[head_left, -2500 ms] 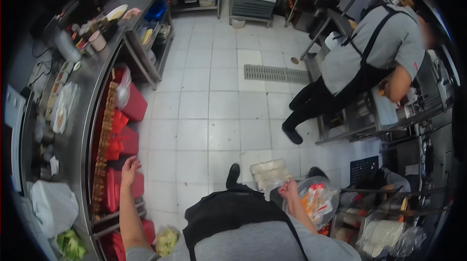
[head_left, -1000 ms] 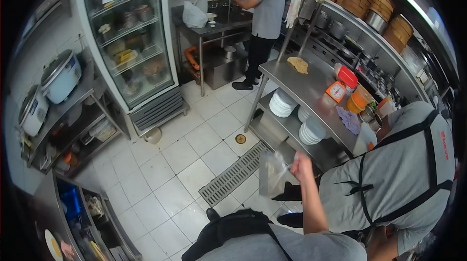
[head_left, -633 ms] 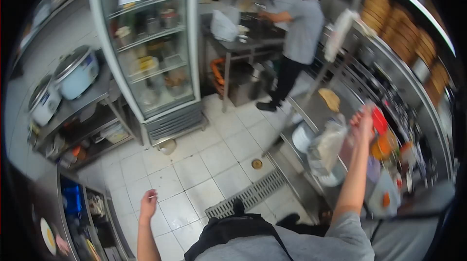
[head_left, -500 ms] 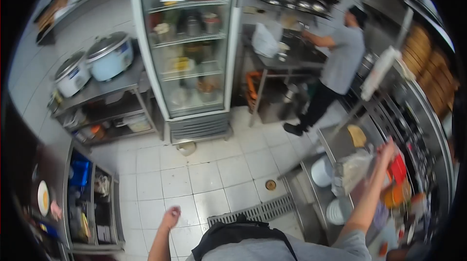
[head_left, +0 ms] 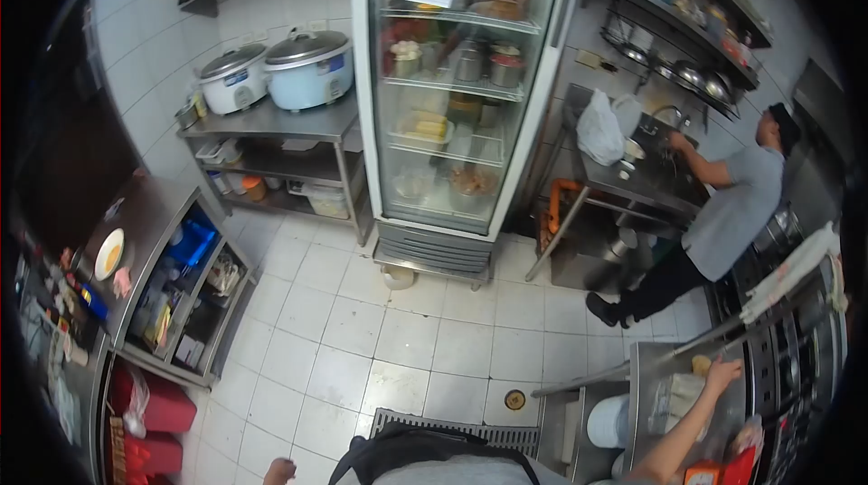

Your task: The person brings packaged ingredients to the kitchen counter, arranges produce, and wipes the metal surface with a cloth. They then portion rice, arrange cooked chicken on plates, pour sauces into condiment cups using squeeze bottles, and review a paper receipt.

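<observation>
My right hand [head_left: 721, 376] reaches over the steel counter [head_left: 644, 367] on the right, with its fingers extended. Close beside it lies a small yellowish-tan item [head_left: 701, 364]; contact between them is not clear. A clear plastic bag with pale contents [head_left: 680, 399] rests just left of my wrist. Nearer my body lie a red packet [head_left: 740, 467] and an orange-and-white packet [head_left: 702, 474]. My left hand [head_left: 280, 470] hangs low over the tiled floor at the bottom edge, fingers curled, its palm hidden. It touches no surface.
A co-worker [head_left: 737, 205] stands at the back counter [head_left: 624, 182]. A glass-door fridge [head_left: 432, 250] and two rice cookers [head_left: 310, 74] stand ahead. On the left counter [head_left: 149, 214] is an oval plate [head_left: 109, 253]. A floor drain grate [head_left: 506, 438] lies before me.
The view has turned left, so the room shifts rightward. My right hand has moved from near the red packet to beside the yellowish item. My left hand sits lower in view.
</observation>
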The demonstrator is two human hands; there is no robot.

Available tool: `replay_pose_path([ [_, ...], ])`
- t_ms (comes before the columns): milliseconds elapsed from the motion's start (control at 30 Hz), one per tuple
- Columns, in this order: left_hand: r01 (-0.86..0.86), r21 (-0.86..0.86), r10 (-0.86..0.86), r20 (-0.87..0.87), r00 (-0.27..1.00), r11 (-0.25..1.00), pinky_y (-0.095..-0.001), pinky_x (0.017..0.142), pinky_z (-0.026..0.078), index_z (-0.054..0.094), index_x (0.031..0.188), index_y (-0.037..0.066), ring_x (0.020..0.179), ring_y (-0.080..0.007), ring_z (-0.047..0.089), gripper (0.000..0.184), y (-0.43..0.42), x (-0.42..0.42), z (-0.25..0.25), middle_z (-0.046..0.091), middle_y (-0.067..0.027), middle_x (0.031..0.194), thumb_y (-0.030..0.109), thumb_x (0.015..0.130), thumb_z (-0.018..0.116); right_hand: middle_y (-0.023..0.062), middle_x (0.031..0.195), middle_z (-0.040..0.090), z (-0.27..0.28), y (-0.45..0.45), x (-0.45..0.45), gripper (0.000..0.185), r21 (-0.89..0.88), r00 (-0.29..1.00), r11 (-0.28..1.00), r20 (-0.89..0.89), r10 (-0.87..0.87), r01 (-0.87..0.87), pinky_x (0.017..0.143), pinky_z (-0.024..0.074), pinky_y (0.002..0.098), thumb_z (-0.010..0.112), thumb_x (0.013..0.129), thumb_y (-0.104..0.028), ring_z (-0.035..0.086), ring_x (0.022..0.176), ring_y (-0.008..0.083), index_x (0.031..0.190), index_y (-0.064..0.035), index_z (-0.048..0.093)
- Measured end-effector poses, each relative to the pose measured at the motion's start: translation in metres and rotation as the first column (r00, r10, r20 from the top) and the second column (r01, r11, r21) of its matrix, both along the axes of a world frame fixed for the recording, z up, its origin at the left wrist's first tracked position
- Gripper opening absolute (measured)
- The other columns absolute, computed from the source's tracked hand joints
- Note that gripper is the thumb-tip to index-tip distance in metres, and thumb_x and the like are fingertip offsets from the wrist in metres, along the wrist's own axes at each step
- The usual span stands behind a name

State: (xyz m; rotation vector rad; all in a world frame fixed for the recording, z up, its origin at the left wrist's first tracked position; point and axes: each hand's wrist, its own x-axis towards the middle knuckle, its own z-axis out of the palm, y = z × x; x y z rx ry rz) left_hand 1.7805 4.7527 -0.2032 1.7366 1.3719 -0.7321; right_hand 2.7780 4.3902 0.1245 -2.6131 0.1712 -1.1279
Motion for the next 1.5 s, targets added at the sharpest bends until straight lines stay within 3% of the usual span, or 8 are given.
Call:
replay_pose_path([
  [33, -0.47, -0.001, 0.47, -0.033, 0.882, 0.883, -0.0376, 0.069, 0.053, 0.061, 0.114, 0.005, 0.071, -0.0284, 0.066, 0.04, -0.001, 0.024, 0.004, 0.068, -0.014, 0.089, 0.03, 0.083, 0.053, 0.0253, 0.124, 0.043, 0.008, 0.021, -0.013, 0.054, 0.012, 0.989, 0.991, 0.062, 0.131, -0.131, 0.09, 0.0404, 0.0441, 0.061, 0.083, -0.014, 0.044, 0.114, 0.0381, 0.129, 0.0044, 0.037],
  [133, -0.38, 0.088, 0.362, 0.165, 0.917, 0.921, -0.0385, 0.084, 0.049, 0.063, 0.111, 0.012, 0.094, -0.031, 0.063, 0.04, 0.027, 0.078, -0.012, 0.067, -0.0168, 0.098, 0.033, 0.078, 0.061, 0.0233, 0.124, 0.042, 0.024, 0.114, -0.108, 0.051, -0.112, 0.836, 0.883, 0.288, 0.467, -0.455, 0.096, 0.0356, 0.0418, 0.056, 0.079, -0.001, 0.04, 0.118, 0.0389, 0.127, 0.0032, 0.039],
  [200, -0.339, 0.095, 0.314, 0.21, 0.926, 0.936, -0.0375, 0.089, 0.047, 0.062, 0.112, 0.009, 0.1, -0.0322, 0.061, 0.042, 0.056, 0.127, 0.024, 0.064, -0.0181, 0.105, 0.031, 0.077, 0.061, 0.0215, 0.123, 0.043, 0.01, 0.174, -0.166, 0.052, 0.251, 0.732, 0.696, 0.091, 0.675, -0.673, 0.099, 0.0326, 0.0409, 0.051, 0.076, 0.004, 0.04, 0.117, 0.0384, 0.127, 0.0028, 0.04],
  [333, -0.317, 0.264, 0.223, 0.332, 0.916, 0.911, -0.0371, 0.09, 0.046, 0.059, 0.116, 0.007, 0.104, -0.0313, 0.059, 0.044, 0.091, 0.172, 0.084, 0.062, -0.019, 0.11, 0.028, 0.078, 0.056, 0.0217, 0.121, 0.04, -0.082, 0.273, -0.253, 0.052, 0.207, 0.323, 0.329, -0.065, 0.944, -0.921, 0.087, 0.0427, 0.0384, 0.05, 0.072, 0.004, 0.041, 0.113, 0.0361, 0.123, 0.0022, 0.041],
  [433, -0.437, 0.243, 0.29, 0.467, 0.835, 0.866, -0.0373, 0.089, 0.047, 0.059, 0.116, 0.008, 0.103, -0.0302, 0.06, 0.04, 0.092, 0.152, 0.093, 0.063, -0.0168, 0.108, 0.025, 0.08, 0.056, 0.0205, 0.125, 0.033, -0.096, 0.336, -0.36, 0.053, 0.583, -0.078, 0.051, -0.193, 0.978, -0.811, 0.074, 0.0494, 0.0298, 0.053, 0.07, 0.007, 0.041, 0.112, 0.0326, 0.121, 0.002, 0.041],
  [633, -0.704, 0.224, 0.605, 0.38, 0.7, 0.674, -0.0377, 0.092, 0.046, 0.057, 0.118, 0.009, 0.104, -0.0315, 0.058, 0.042, 0.003, 0.019, 0.071, 0.063, -0.0163, 0.109, 0.027, 0.08, 0.054, 0.0193, 0.128, 0.027, -0.109, 0.418, -0.478, 0.052, 0.507, -0.564, -0.364, -0.323, 0.76, -0.781, 0.068, 0.0503, 0.0272, 0.055, 0.071, 0.007, 0.043, 0.11, 0.0304, 0.12, 0.0013, 0.041],
  [933, -0.965, 0.261, 0.999, -0.047, 0.024, 0.036, -0.0381, 0.095, 0.044, 0.065, 0.105, 0.003, 0.109, -0.0326, 0.056, 0.034, -0.244, -0.186, 0.022, 0.061, -0.0189, 0.113, 0.02, 0.078, 0.052, 0.0217, 0.13, 0.026, -0.087, 0.548, -0.699, 0.05, 0.395, -0.748, -0.647, -0.474, 0.464, -0.652, 0.068, 0.0518, 0.0296, 0.057, 0.07, 0.006, 0.052, 0.1, 0.0329, 0.118, 0.0021, 0.043],
  [1500, -0.884, 0.178, 0.886, 0.263, -0.381, -0.432, -0.0392, 0.094, 0.043, 0.063, 0.11, 0.008, 0.109, -0.0315, 0.055, 0.038, -0.233, -0.186, 0.006, 0.06, -0.0184, 0.114, 0.028, 0.079, 0.056, 0.0207, 0.113, 0.046, -0.116, 0.753, -1.075, 0.045, 0.32, -0.59, -0.947, -0.76, -0.271, 0.023, 0.084, 0.0473, 0.0396, 0.071, 0.07, -0.018, 0.052, 0.098, 0.0346, 0.111, -0.0099, 0.057],
])
